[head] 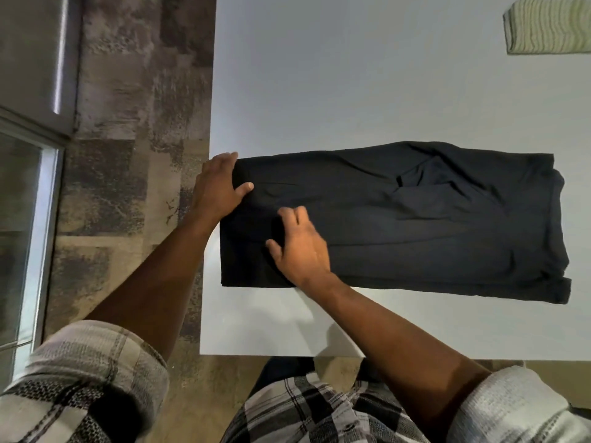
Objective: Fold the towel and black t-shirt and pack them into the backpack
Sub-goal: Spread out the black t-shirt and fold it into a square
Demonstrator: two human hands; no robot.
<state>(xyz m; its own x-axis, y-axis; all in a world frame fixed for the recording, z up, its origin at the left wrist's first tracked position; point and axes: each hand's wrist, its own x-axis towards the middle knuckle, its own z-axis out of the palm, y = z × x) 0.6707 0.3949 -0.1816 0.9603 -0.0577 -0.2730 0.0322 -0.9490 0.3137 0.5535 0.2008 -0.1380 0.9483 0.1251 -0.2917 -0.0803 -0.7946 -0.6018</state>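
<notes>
The black t-shirt [431, 225] lies on the white table [351, 91], folded into a long strip running left to right. My left hand [217, 187] grips the strip's far left corner at the table's left edge, thumb on top of the cloth. Flat on the left part of the strip rests my right hand [300, 247], fingers spread and holding nothing. A folded green striped towel [547, 25] sits at the far right of the table, cut off by the frame. No backpack is in view.
The table's left edge [209, 219] and near edge [287, 355] border a mottled brown floor [128, 155]. A metal-framed glass panel [28, 219] stands at the far left. White tabletop shows beyond the shirt.
</notes>
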